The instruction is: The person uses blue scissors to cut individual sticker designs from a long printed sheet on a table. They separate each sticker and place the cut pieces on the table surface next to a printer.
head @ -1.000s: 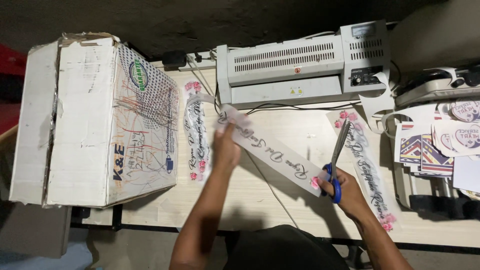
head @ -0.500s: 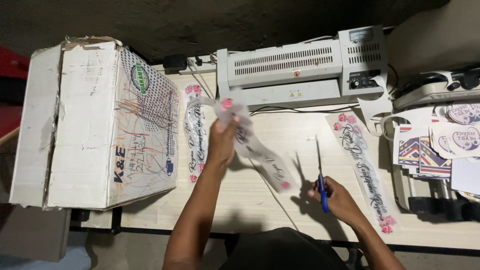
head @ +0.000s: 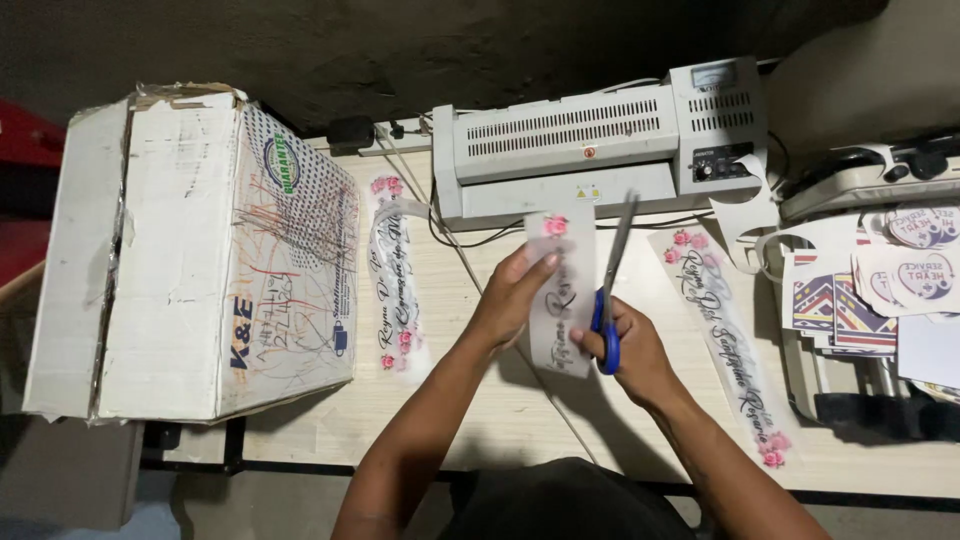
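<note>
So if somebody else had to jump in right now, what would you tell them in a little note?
Left hand: holds a clear laminated strip with cursive lettering and pink roses upright over the pale wooden table.
Right hand: grips blue-handled scissors, blades pointing up along the strip's right edge.
Done, it seems: two similar strips lie flat, one left, one right.
Left: the held strip looks to be mid-trim.
Nearby: grey laminating machine, worn white cardboard box.

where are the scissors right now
In the head view, the blue-handled scissors are in the right hand, right of centre, blades up beside the strip, below the laminator.
</note>
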